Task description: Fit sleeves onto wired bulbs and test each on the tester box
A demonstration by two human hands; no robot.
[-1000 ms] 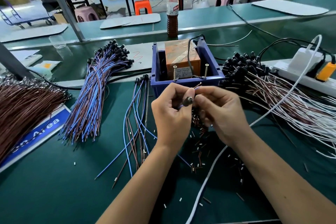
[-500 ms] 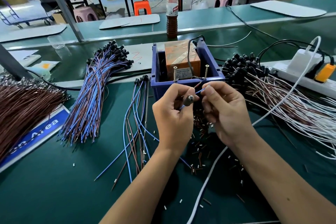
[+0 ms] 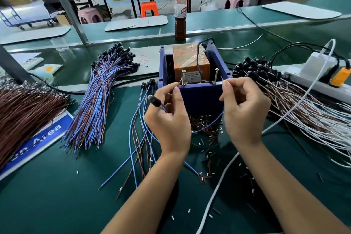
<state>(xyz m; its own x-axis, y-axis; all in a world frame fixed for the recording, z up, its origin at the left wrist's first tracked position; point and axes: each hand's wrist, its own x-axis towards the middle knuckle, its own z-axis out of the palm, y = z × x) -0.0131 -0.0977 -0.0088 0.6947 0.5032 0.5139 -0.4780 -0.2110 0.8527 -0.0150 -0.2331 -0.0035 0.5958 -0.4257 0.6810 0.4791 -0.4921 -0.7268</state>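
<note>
The tester box [image 3: 201, 97] is a blue crate holding an orange block, with two upright screws [image 3: 183, 78] on its near rim. My left hand [image 3: 169, 118] grips a black sleeved bulb [image 3: 154, 100] by its wires and pinches one wire end by the left screw. My right hand [image 3: 245, 112] pinches the other wire end near the right screw [image 3: 216, 76]. The blue wire [image 3: 209, 127] sags in a loop between my hands. Loose sleeves [image 3: 207, 129] lie scattered in front of the box.
A blue-brown wired bulb bundle [image 3: 98, 100] lies left, a few loose ones [image 3: 144, 135] beside my left wrist. White-brown wired bulbs [image 3: 303, 112] pile right, next to a power strip [image 3: 319, 81]. Brown wires [image 3: 24, 116] lie far left. A bottle [image 3: 180, 17] stands behind the box.
My hands moved apart and up toward the box rim. The bulb swung from between my fingers out to the left, and the wire ends now sit by the two screws.
</note>
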